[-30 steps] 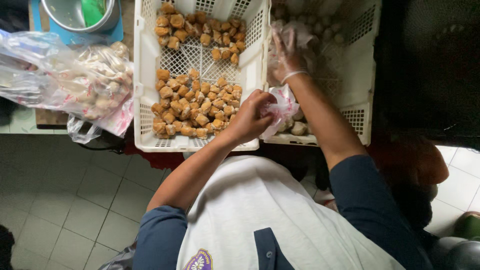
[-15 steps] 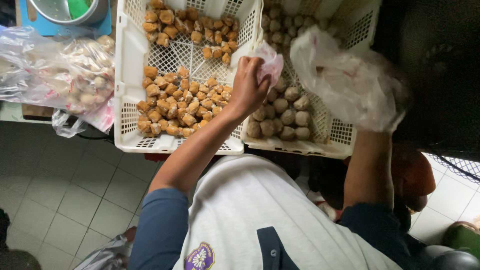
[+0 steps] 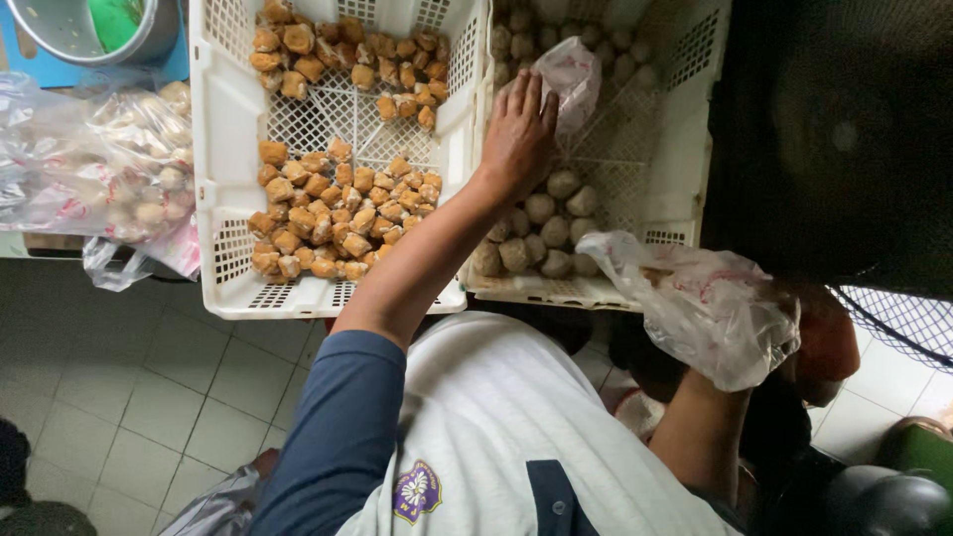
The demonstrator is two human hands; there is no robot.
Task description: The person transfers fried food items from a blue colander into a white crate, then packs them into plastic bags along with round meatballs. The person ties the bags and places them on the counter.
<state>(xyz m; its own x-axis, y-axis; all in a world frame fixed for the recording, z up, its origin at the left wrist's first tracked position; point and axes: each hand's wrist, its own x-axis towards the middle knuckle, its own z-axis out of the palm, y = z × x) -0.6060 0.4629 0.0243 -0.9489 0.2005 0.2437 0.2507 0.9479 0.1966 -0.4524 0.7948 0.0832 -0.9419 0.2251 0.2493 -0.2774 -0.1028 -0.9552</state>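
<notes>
Nearest, the right hand [image 3: 740, 333] is buried inside a clear plastic bag [image 3: 695, 298], so its grip cannot be told. Beyond it, the left hand [image 3: 516, 134] reaches into a white crate [image 3: 685, 149], fingers closed on a small crumpled bag [image 3: 571, 79], pale round balls [image 3: 541, 233] just beneath. Left of that hand, another crate [image 3: 223, 149] holds fried brown cubes [image 3: 328, 213].

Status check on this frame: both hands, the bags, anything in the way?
Left hand shut on small plastic bag over the grey-ball crate. Right hand hidden inside large plastic bag, grip unclear. Nothing blocking the balls.
</notes>
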